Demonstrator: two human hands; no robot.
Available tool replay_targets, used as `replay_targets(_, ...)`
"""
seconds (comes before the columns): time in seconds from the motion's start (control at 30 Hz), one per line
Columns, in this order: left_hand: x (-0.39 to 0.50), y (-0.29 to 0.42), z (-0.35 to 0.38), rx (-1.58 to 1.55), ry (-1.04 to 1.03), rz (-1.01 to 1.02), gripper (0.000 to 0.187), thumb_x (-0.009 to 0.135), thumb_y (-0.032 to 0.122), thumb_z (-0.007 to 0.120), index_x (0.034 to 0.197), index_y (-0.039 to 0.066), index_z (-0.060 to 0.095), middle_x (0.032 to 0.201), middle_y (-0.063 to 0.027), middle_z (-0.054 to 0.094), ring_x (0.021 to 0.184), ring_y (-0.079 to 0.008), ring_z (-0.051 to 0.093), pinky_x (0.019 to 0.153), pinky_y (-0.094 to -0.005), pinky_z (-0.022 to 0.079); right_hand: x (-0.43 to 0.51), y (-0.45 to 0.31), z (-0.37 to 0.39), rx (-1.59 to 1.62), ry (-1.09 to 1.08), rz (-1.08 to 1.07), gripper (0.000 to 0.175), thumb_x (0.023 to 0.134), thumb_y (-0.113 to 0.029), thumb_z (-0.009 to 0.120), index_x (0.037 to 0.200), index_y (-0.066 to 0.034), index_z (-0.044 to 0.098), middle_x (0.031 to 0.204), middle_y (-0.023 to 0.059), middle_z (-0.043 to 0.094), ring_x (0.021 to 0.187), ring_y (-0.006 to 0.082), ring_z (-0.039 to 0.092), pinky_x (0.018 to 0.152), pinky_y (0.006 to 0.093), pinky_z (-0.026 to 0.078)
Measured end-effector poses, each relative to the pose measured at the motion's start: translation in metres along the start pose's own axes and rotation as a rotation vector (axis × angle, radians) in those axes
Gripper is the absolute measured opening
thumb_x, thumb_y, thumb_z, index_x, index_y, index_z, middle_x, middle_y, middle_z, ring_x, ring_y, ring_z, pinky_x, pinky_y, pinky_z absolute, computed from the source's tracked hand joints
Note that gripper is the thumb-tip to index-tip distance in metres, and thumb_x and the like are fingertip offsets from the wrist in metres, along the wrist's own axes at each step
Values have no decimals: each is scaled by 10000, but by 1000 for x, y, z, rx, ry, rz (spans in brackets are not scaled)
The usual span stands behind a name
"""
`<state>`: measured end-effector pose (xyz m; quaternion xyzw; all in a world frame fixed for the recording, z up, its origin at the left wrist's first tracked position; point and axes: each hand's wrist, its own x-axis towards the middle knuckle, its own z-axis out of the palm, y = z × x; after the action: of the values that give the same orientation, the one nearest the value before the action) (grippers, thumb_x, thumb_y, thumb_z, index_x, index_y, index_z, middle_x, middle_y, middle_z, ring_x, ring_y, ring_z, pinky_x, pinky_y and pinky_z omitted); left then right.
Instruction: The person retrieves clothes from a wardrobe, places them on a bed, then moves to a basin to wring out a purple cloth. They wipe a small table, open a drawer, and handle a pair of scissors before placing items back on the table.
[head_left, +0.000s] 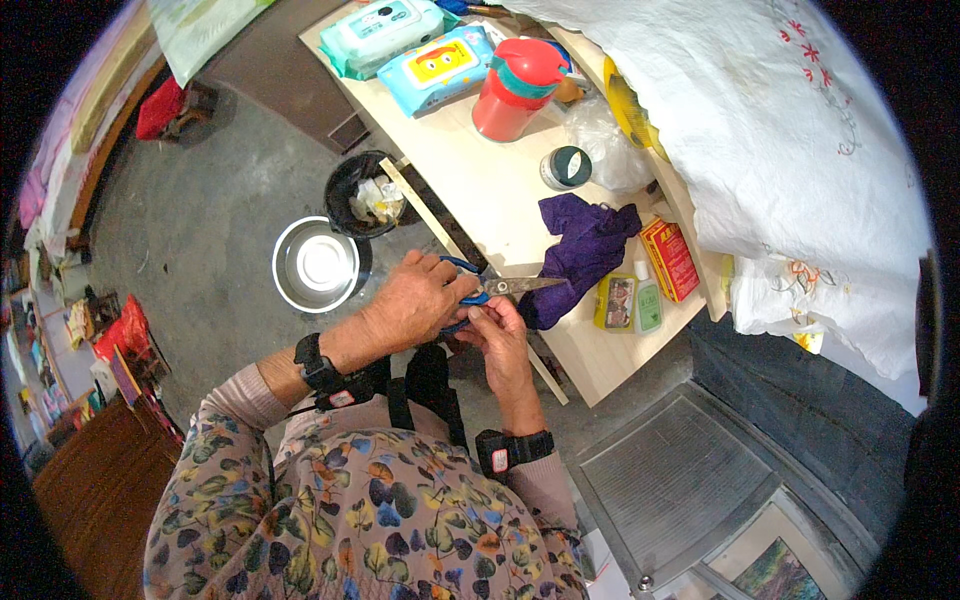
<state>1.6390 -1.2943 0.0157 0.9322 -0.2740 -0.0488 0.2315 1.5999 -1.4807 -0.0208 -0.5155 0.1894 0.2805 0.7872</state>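
My left hand (420, 301) grips the blue handles of a pair of scissors (516, 286). Their metal blades point right, and the tip overlaps a dark purple knitted cloth (589, 236) in the view. Close below the blades, my right hand (501, 345) has its thumb and fingers drawn together beside the handles; whether anything small is pinched there is hidden. The purple cloth lies crumpled on a pale wooden drawer table (480, 187), by its front edge.
On the table stand a red lidded cup (510, 101), wet-wipe packs (439, 67), a dark-lidded jar (567, 167), a red-yellow box (670, 259), a yellow box (616, 301) and a small green bottle (648, 304). A black waste bin (341, 199) and steel basin (285, 281) occupy the floor.
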Motion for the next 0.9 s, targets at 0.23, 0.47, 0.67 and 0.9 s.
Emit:
replay_targets(0.23,2,-11,14,-275,-266,-169,599,809,219,746,1373,179,549,916,-154,687,873,-363,684,792,-480,530,1,13,-1,-38,-38,35,177,996,-151,611,1136,-43,603,1000,57,684,883,140,677,789,298,579)
replay_targets(0.47,-14,-41,16,-590,-321,-201,644,799,205,780,1384,150,515,859,-139,669,817,-302,684,736,-426,527,-14,-8,-5,-669,16,-133,237,946,-160,663,1140,-28,627,994,79,678,928,197,678,900,417,546)
replay_targets(0.67,-33,-62,20,-948,-602,-333,570,786,232,857,1244,115,539,826,-22,583,772,-164,575,686,-321,459,-13,-21,-10,-1539,-98,-803,271,835,-140,746,1082,-56,671,1018,100,690,1102,293,651,1148,593,282)
replay_targets(0.9,-46,-66,25,-854,-632,-207,434,903,225,734,1259,109,516,971,-54,632,893,-185,611,795,-356,496,3,-10,-26,-1781,-187,-699,233,819,-124,742,1035,-61,683,1006,87,699,1149,273,642,1173,630,203)
